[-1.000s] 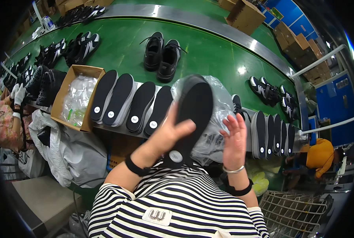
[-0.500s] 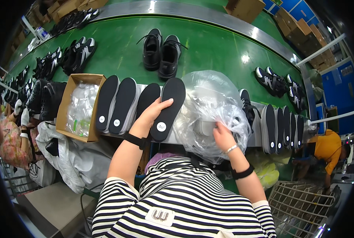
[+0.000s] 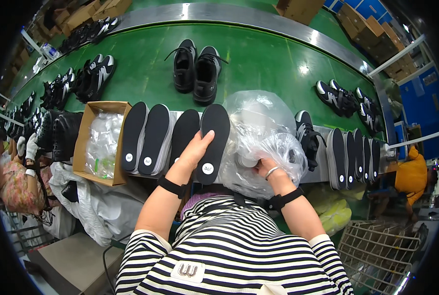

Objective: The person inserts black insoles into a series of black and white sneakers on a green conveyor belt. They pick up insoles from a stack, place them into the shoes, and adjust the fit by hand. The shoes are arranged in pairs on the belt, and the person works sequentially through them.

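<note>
My left hand (image 3: 195,151) grips a black insole (image 3: 215,125) with a round white sticker at its heel, thumb lying on top. Just left of it is another black insole (image 3: 185,129), partly covered by that hand. A clear plastic bag (image 3: 278,135) bulges to the right, with pale grey insoles (image 3: 246,160) showing in its mouth. My right hand (image 3: 270,171) reaches into that mouth, closed at the edge of the insoles, its fingertips partly hidden. Two stacks of black-topped insoles (image 3: 155,132) lie farther left.
A cardboard box (image 3: 78,142) of small clear packets stands left. Black shoes (image 3: 207,81) sit ahead on the green belt (image 3: 263,59). More insole stacks (image 3: 336,152) and a black shoe (image 3: 305,137) are right. Co-workers are at both sides; a wire cart (image 3: 377,250) stands lower right.
My right hand has moved left and deeper into the bag's mouth, against the pale insoles. My left hand keeps the black insole, its position nearly the same; the whole view has shifted slightly.
</note>
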A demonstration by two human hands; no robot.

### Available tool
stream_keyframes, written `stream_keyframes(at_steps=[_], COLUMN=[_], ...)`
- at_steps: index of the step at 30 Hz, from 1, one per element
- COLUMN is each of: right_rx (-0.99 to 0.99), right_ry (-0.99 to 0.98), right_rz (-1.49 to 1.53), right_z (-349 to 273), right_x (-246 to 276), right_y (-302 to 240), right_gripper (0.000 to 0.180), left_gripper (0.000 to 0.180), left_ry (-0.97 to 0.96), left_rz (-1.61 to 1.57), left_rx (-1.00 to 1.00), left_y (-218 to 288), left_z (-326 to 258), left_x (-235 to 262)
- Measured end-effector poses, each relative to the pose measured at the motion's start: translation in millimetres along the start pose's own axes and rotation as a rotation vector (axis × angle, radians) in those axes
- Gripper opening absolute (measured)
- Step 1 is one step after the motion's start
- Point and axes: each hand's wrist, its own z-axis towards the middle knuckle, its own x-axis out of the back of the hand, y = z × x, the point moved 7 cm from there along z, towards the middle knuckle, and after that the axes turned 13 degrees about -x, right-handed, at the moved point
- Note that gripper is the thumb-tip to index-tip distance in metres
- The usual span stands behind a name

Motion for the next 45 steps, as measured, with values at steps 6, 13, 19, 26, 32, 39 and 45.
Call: stream_keyframes(at_steps=[6,13,19,26,32,39,45], right_rx=[0.046,-0.077,-0.007,0.141,0.153,0.048,0.414], right_ry=[-0.108,-0.187,-0.275,-0.302,-0.228,-0.021,0.372], right_rz=[0.098,0.277,0.293,0.245,0.147,-0.363,-0.618], right_z=[12.3,-21.6,-5.2,-0.5,-44.5,-58.0,-28.4], right_x=[-11.5,-42.6,-45.5,-56.1,-17.3,52.8,80.4], right_y=[-0.3,6.8,2.2,-10.5,-12.8,38.8,13.5], right_gripper=[0.024,0.022,0.025,0.026,0.037,0.068,0.049], left_gripper=[0.054,0.053,0.051,0.051,0.055,0.061,0.046], left_ry=[0.016,0.049,0.046,0.053,0.106,0.17,0.223], left_rz=[0.02,0.104,0.158,0.202,0.284,0.604,0.849], left_rx=[-0.041,-0.075,-0.085,-0.145,-0.162,-0.28,-0.719], left_y=[2.2,-2.4,-15.3,-17.1,-10.0,27.9,88.0], left_z=[-1.3,2.0,7.1,9.9,7.8,-4.9,-65.3], left_x=[-4.4,-2.7,4.0,5.8,7.1,5.1,-52.0])
